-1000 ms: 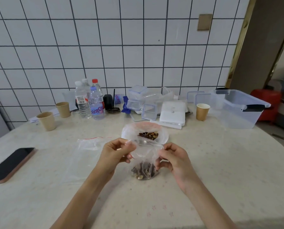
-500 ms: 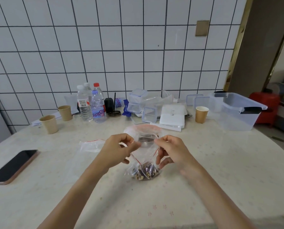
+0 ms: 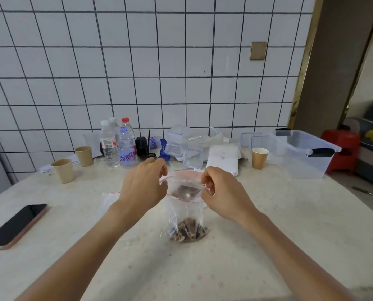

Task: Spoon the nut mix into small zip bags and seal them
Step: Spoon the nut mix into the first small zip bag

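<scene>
A small zip bag (image 3: pixel 186 213) stands on the pale desk (image 3: pixel 268 246) directly in front of the person, its bottom resting on the surface with a modest heap of nut mix (image 3: pixel 188 231) settled inside. The left hand (image 3: pixel 145 184) pinches the bag's top edge at one end and the right hand (image 3: pixel 221 190) pinches it at the other, fingers curled on the plastic and the red-lined mouth stretched between them. By this view the filling of this bag appears finished and the sealing is under way; the strip does not look pressed shut along its whole length, though blur and glare on the film make that hard to confirm. Just behind the mouth sits the container of nut mix (image 3: pixel 186 190), seen only through the raised plastic, so its fill level and any spoon in it cannot be made out. Another clear bag (image 3: pixel 110 195) lies flat beside the left forearm, mostly hidden by it; whether it is empty cannot be told, and more bags may remain to fill. A phone (image 3: pixel 16 224) lies at the near left edge. Farther back stand paper cups (image 3: pixel 62 170), water bottles (image 3: pixel 118 146), stacked clear boxes (image 3: pixel 181 144) and a large clear tub (image 3: pixel 303 155) against the tiled wall.
</scene>
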Available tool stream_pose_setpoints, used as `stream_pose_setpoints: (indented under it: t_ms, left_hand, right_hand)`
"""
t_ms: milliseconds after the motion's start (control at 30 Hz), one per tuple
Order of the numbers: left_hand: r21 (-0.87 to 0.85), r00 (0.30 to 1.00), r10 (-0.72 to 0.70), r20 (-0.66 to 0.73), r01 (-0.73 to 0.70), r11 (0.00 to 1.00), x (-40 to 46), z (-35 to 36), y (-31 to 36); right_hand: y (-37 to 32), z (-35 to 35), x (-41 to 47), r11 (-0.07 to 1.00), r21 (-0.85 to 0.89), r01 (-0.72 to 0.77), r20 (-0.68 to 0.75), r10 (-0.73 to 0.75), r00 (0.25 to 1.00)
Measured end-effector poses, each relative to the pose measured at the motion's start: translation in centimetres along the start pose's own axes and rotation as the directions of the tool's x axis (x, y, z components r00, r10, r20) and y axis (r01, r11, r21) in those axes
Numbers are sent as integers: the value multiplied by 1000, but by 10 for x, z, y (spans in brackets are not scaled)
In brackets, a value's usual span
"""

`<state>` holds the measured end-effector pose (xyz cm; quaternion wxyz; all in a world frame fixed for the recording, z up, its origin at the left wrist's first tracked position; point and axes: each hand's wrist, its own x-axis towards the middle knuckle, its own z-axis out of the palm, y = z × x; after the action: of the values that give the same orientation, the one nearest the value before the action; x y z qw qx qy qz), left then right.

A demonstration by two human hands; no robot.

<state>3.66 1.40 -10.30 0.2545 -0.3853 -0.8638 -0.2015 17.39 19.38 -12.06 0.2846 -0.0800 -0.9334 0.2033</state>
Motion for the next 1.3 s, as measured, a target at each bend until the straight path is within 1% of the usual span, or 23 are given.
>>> stream_pose_setpoints:
  t_ms: [33, 100, 133, 200, 233, 300, 367, 433, 500, 533, 600, 667, 700, 767, 867, 900, 967, 1000, 1033, 1167, 1300]
  left_hand:
    - [3, 999, 41, 13, -41, 999, 2, -2, 0]
    - [-65, 990, 142, 16, -140, 988, 1, -10, -2]
    - [-103, 976, 216, 8, -214, 971, -1, -14, -3]
    - [-158, 923, 384, 7, -378, 912, -8, -22, -5]
    - [-166, 891, 454, 28, -444, 881, -11, -24, -7]
    - [-108, 851, 512, 120, -501, 859, -16, -22, -12]
    - [35, 848, 486, 210, -504, 863, -15, -16, -16]
    - [121, 848, 452, 277, -498, 859, -8, -11, -20]
    - [154, 826, 467, 317, -530, 834, 1, -11, -22]
    - [161, 816, 479, 322, -546, 822, 5, -12, -23]
    - [142, 817, 496, 294, -550, 823, 14, -16, -25]
    - [104, 835, 478, 274, -520, 848, 22, -21, -25]
    - [81, 840, 469, 273, -506, 859, 26, -24, -24]
    - [43, 840, 460, 288, -491, 870, 33, -29, -24]
    - [-4, 822, 466, 329, -492, 871, 41, -37, -21]
    - [-37, 811, 471, 346, -490, 871, 42, -39, -20]
    - [-102, 791, 483, 376, -483, 870, 43, -41, -16]
    - [-119, 786, 486, 382, -479, 870, 43, -41, -14]
    - [-122, 787, 485, 383, -477, 870, 44, -40, -14]
    - [-76, 803, 452, 388, -461, 884, 45, -36, -21]
    - [-79, 809, 437, 394, -444, 892, 45, -35, -26]
  right_hand:
    - [-1, -4, 0, 999, -8, 47, -2, -47, 999]
    - [-2, -11, -3, 990, 2, 141, -13, -141, 990]
    - [-2, -15, -6, 979, 29, 200, -26, -199, 980]
    - [0, -20, -15, 935, 29, 354, -52, -352, 934]
    - [1, -20, -20, 903, -11, 429, -49, -429, 902]
    - [4, -19, -25, 847, -109, 520, 11, -522, 853]
    - [6, -15, -21, 785, -232, 574, 110, -566, 817]
    - [5, -10, -13, 720, -357, 595, 235, -547, 804]
    - [6, -8, -4, 685, -428, 590, 330, -489, 808]
    - [7, -10, 0, 663, -460, 591, 356, -473, 806]
    - [7, -14, 8, 632, -487, 602, 363, -481, 798]
    - [2, -20, 19, 661, -448, 601, 349, -489, 799]
    - [-2, -24, 24, 690, -419, 590, 361, -470, 806]
    - [-8, -33, 33, 749, -363, 554, 407, -408, 818]
    - [-14, -44, 42, 818, -308, 486, 456, -321, 830]
    - [-16, -48, 44, 864, -252, 436, 466, -287, 837]
    - [-21, -51, 45, 948, -75, 308, 491, -234, 839]
    - [-22, -52, 47, 965, -11, 260, 501, -220, 837]
    - [-23, -52, 48, 970, 14, 241, 509, -215, 833]
    - [-19, -59, 48, 967, -31, 254, 517, -202, 832]
    - [-15, -67, 49, 954, -88, 286, 503, -205, 840]
